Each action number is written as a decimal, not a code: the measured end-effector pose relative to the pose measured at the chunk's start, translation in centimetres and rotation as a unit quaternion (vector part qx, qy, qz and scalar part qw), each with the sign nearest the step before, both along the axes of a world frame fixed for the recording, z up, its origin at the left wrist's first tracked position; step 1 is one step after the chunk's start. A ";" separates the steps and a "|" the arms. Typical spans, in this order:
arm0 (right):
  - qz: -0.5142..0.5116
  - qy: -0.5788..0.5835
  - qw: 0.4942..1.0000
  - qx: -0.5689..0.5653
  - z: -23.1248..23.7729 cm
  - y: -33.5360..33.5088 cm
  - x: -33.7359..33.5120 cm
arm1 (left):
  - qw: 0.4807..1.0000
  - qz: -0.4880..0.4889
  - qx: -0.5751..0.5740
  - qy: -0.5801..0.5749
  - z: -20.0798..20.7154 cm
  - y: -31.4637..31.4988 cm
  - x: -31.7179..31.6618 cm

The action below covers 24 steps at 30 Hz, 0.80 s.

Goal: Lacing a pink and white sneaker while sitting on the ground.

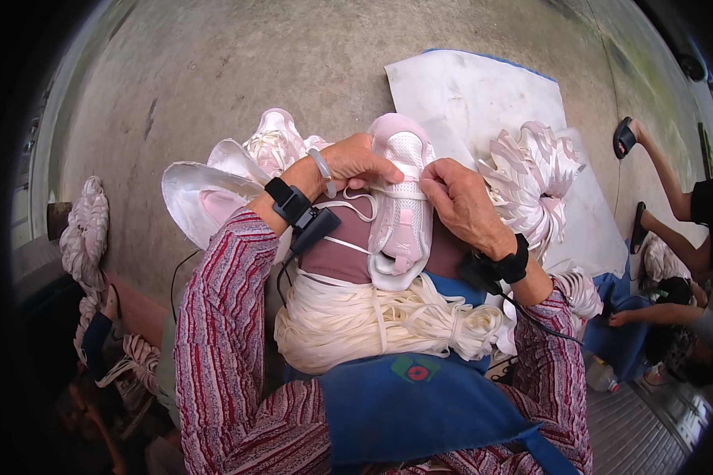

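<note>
The pink-and-white shoe lies on the mauve cloth over my lap, its long axis running away from me, pink rounded end farthest. It sits between my hands, both touching its far half, neither clearly nearer. My right hand has finger and thumb pinched on the white lace; my left hand lays its thumb across from the left, its grip unclear. Nearer me sits the cream lace bundle.

One view: head-worn fisheye, left of a pair, pitched down close over left hand and right hand; floor beyond.
</note>
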State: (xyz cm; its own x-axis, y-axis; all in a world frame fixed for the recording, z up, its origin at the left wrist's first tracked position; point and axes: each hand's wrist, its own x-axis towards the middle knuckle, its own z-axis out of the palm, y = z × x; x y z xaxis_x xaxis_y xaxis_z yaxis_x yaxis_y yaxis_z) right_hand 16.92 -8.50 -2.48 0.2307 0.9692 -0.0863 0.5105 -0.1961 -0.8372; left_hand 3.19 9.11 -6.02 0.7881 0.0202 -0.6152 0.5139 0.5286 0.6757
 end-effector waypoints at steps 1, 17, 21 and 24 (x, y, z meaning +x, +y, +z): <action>-0.001 0.000 1.000 0.000 0.0 0.0 0.0 | 1.000 -0.001 0.000 0.000 0.1 0.0 0.0; 0.016 -0.075 0.997 0.015 0.0 0.7 -0.5 | 1.000 -0.015 -0.008 -0.019 0.0 0.4 -0.3; 0.042 -0.085 0.995 0.010 -0.1 0.9 -0.2 | 0.999 -0.009 -0.024 -0.039 -0.6 0.4 -0.2; 0.019 -0.027 0.999 -0.014 -0.4 0.6 -0.2 | 0.999 0.005 -0.022 -0.024 -0.5 0.1 -0.2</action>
State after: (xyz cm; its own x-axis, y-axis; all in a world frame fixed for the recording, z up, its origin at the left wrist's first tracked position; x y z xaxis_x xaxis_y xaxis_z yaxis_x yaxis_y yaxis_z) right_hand 16.75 -7.94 -2.84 0.1997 0.9744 -0.1028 0.5616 -0.1998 -0.8029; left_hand 3.02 9.20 -6.49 0.8162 0.0030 -0.5778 0.4762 0.5630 0.6755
